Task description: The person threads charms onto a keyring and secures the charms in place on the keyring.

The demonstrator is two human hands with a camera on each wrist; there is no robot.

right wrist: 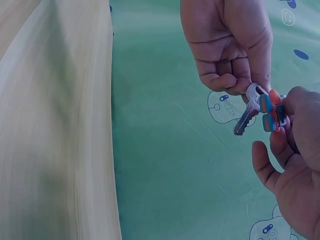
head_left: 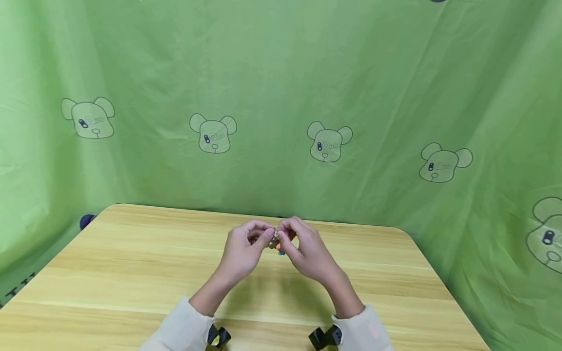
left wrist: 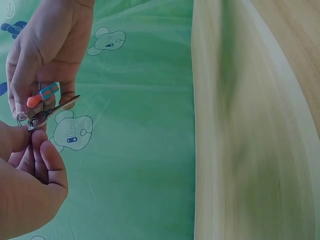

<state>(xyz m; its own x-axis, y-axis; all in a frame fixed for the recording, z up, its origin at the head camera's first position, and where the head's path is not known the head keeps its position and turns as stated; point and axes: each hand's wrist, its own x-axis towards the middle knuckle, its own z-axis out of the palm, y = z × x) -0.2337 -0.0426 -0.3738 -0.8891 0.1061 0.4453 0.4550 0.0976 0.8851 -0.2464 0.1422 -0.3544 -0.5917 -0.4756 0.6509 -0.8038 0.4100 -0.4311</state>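
Over the table, my left hand [head_left: 244, 251] and right hand [head_left: 311, 249] meet fingertip to fingertip around a small key ring. A metal key [right wrist: 246, 118] with a toothed blade points away from the fingers in the right wrist view. My left thumb and forefinger pinch the key near its bow. Beside it my right hand pinches the wire ring [left wrist: 22, 118], which is partly hidden by the fingers. An orange and blue figure-like charm [left wrist: 44, 95] hangs close to the key, under the right fingers.
The wood-grain table [head_left: 145, 273] has rounded far corners. Behind it hangs a green curtain [head_left: 272, 73] printed with bear heads. Pale sleeves [head_left: 184, 326] and black wrist cameras [head_left: 322, 338] are near the front of the head view.
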